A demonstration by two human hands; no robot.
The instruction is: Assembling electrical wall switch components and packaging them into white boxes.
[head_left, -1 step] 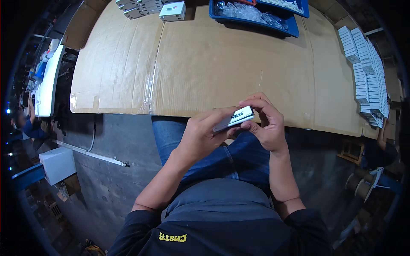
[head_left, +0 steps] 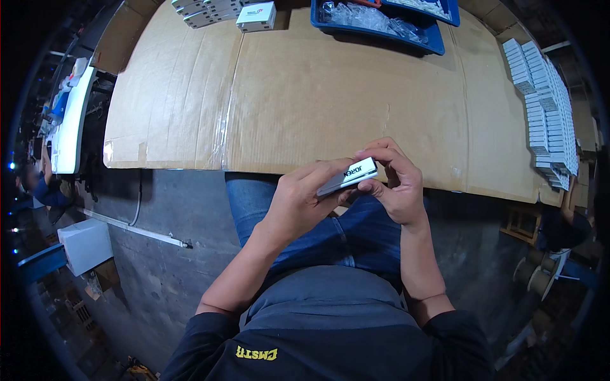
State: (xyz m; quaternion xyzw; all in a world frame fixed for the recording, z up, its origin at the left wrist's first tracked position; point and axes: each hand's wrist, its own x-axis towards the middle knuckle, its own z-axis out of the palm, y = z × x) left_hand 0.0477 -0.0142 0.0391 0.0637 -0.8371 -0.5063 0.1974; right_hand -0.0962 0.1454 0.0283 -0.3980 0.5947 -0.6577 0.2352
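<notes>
Head view: the left hand (head_left: pixel 304 193) gripped the small white box (head_left: pixel 361 169) — probably to steady it — while the right hand (head_left: pixel 401 189) pinched its right end.

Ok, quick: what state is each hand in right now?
Left hand: closed, holding the small white box.
Right hand: closed, holding the right end of the same box.
</notes>
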